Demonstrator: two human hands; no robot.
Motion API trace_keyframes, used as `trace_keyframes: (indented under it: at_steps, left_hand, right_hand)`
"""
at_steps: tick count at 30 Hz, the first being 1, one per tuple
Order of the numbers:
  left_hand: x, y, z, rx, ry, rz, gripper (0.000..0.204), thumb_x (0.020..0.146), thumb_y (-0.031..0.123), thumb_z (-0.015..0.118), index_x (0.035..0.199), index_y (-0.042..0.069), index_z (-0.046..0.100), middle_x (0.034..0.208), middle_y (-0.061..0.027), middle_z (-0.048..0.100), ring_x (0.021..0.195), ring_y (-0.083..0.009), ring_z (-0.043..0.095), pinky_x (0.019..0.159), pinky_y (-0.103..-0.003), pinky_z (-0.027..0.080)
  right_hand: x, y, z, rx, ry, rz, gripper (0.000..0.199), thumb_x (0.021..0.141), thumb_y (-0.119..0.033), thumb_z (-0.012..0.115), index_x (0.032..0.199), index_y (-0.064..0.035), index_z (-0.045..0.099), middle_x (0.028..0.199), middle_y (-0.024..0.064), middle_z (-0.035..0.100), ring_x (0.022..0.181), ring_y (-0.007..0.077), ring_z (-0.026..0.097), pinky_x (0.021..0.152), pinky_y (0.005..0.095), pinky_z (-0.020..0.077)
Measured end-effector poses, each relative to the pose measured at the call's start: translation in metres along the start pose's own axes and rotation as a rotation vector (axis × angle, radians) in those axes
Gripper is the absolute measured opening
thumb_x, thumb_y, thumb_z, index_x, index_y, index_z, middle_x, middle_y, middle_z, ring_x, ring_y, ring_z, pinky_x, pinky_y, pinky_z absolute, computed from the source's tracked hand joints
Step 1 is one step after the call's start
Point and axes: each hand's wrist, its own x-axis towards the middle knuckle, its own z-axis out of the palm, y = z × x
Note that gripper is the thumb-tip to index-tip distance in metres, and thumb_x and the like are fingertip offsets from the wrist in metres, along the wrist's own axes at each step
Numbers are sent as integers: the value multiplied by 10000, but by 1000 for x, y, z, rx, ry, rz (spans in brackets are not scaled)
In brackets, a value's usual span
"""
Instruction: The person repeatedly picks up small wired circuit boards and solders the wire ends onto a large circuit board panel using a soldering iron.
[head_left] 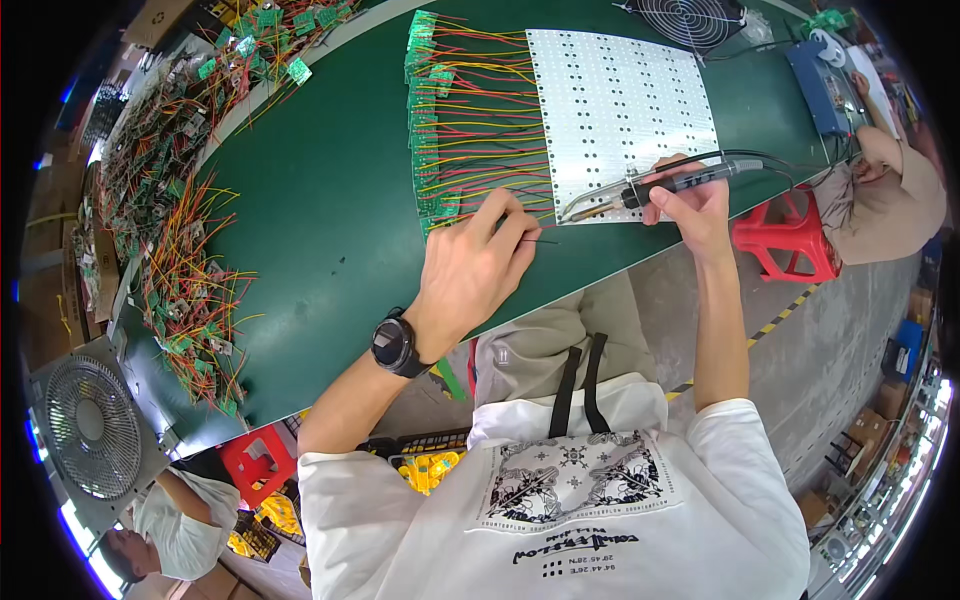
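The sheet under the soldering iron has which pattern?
White sheet with rows of dark dots; head view shows it.

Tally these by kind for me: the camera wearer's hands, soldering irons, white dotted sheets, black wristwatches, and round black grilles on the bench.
Hands: 2, the left hand and the right hand
Soldering iron: 1
White dotted sheet: 1
Black wristwatch: 1
Round black grille: 1
Total: 6

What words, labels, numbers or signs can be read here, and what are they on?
White T-shirt: printed lettering and numbers on the front; I won't copy the wording.
Soldering iron: pale marks on the handle, too small to read.
Watch: dial markings too small to read.
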Motion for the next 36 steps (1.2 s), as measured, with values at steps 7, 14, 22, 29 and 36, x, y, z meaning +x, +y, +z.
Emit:
trace_keyframes:
  at_steps: [7,14,22,29,36]
  left_hand:
    - [1,2,0,4,23,-4,87,808,78,701,851,58,629,903,-26,570,580,-244,608,493,-358,477]
    - [5,11,-6,19,-13,-38,95,790,66,723,843,41,648,868,-50,590,643,-267,630,550,-360,497]
    - [2,13,-7,48,2,0,97,785,77,723,833,52,643,869,-55,592,663,-270,638,556,-368,509]
    - [5,31,-8,163,140,160,166,745,78,752,885,64,664,903,-50,607,666,-230,643,562,-330,519]
    - [2,76,12,189,198,140,315,701,22,706,1011,18,645,1084,-130,609,989,-335,591,876,-450,481]
  right_hand:
    - [1,3,-3,87,3,-68,174,826,37,680,987,83,634,826,132,650,612,172,630,538,282,514]
    - [8,6,-7,162,103,-65,176,851,-4,677,1007,62,632,788,125,661,593,177,618,521,293,475]
    - [45,-24,-7,183,316,-3,224,886,-138,706,1008,38,642,781,96,663,645,150,624,592,269,472]
    - [89,-5,-49,219,462,-258,236,875,-122,704,1002,62,629,773,117,660,615,163,624,534,258,453]
    - [90,0,-49,273,551,-236,222,871,-116,703,986,58,627,740,108,652,575,148,607,505,246,438]
